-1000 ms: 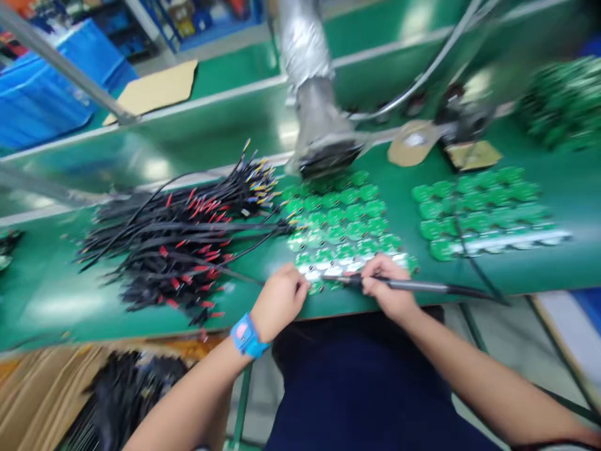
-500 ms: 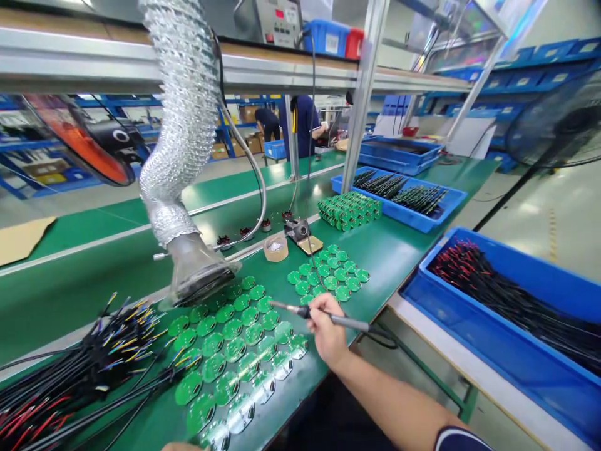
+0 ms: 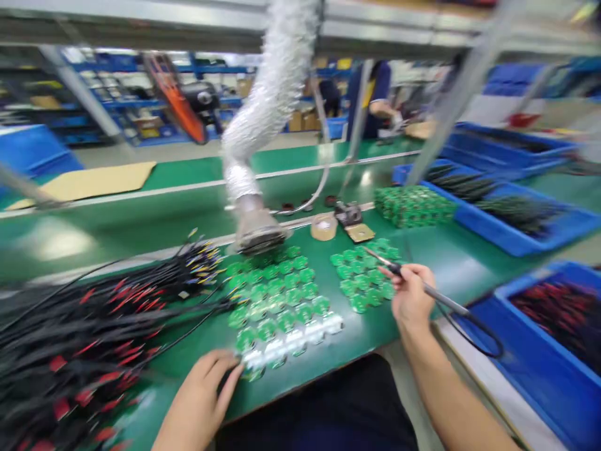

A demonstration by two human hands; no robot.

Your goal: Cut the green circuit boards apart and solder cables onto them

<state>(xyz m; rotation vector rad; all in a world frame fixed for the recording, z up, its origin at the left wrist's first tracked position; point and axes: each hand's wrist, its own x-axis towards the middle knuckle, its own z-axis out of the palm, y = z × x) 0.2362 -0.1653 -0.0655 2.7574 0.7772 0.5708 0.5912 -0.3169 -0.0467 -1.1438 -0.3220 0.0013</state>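
Observation:
My right hand [image 3: 414,294] is closed round the handle of a soldering iron [image 3: 436,297], its tip pointing up and left over the farther group of green circuit boards [image 3: 359,275]. My left hand [image 3: 206,388] is at the near left corner of the larger array of circuit boards [image 3: 286,294]. Its thumb and fingertips come together at the edge of a corner circuit board [image 3: 255,374], which they partly hide. Left of the array lies a bundle of black cables [image 3: 141,313] with bare coloured wire ends, a few reaching over the boards.
A silver extraction duct [image 3: 267,94] hangs over the array's back edge. Behind the boards stand a tape roll [image 3: 323,227], an iron stand [image 3: 352,219] and stacked circuit boards [image 3: 416,207]. Blue bins [image 3: 530,300] of cables flank the right side. A person [image 3: 375,100] works beyond.
The view has swung left. My left hand has come into sight at the array's near corner. The soldering iron has moved from the large array to over the farther group of boards.

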